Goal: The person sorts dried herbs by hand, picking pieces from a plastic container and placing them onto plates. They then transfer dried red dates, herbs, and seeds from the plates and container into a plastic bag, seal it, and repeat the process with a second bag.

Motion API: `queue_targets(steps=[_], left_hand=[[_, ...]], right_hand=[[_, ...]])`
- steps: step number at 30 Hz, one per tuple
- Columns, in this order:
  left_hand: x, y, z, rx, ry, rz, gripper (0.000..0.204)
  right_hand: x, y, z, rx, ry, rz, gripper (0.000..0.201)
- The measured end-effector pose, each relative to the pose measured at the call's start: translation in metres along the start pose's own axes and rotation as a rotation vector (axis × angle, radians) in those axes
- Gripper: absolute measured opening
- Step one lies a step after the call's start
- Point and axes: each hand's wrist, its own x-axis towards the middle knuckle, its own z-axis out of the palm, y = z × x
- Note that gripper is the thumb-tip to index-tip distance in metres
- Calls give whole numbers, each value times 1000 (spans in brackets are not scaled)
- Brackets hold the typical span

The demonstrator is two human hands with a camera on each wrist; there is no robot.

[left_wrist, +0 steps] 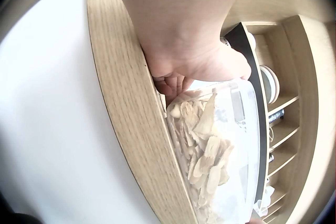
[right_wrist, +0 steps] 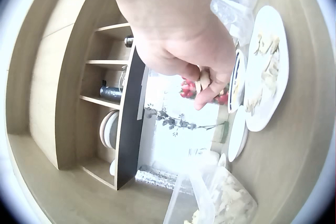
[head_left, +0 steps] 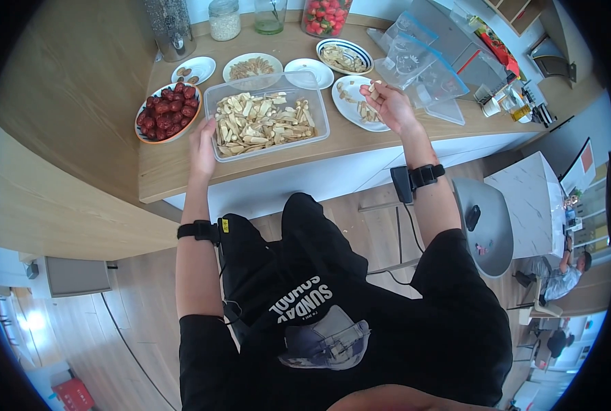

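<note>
A clear plastic container (head_left: 324, 122) full of pale dried root slices (head_left: 254, 125) sits near the counter's front edge. My left hand (head_left: 203, 147) grips its left side; in the left wrist view the thumb lies along the rim and some fingers are hidden. Raised over a white plate (head_left: 341, 104) to the right, my right hand (head_left: 394, 109) pinches a few pale slices (right_wrist: 203, 79) between thumb and fingers. More slices (right_wrist: 270, 71) are scattered on that plate.
Left of the container stands a bowl of red dates (head_left: 168, 115). Behind are small plates, a blue-rimmed dish (head_left: 370, 60) of slices, glass jars and a tub of red fruit (head_left: 326, 17). Clear zip bags (head_left: 425, 72) lie at right. A grey chair (head_left: 490, 233) stands near; a person sits farther off.
</note>
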Motion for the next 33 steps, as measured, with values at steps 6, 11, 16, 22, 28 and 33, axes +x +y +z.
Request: queue_targets(steps=[6, 11, 16, 22, 28, 33], left_hand=[[0, -1, 1, -7, 3, 8, 49], [1, 0, -1, 38, 3, 30, 49], [-3, 7, 7, 1, 44, 20, 48], [2, -4, -1, 62, 10, 56, 49], [3, -8, -1, 51, 25, 6, 49], [4, -9, -2, -10, -9, 10, 50]], right_hand=[[6, 2, -5, 3, 32, 153, 27], [18, -3, -1, 3, -2, 247, 30], [26, -8, 2, -28, -15, 224, 29], [25, -3, -6, -19, -32, 153, 26], [23, -6, -15, -27, -26, 106, 24], [14, -15, -13, -111, -1, 138, 30]])
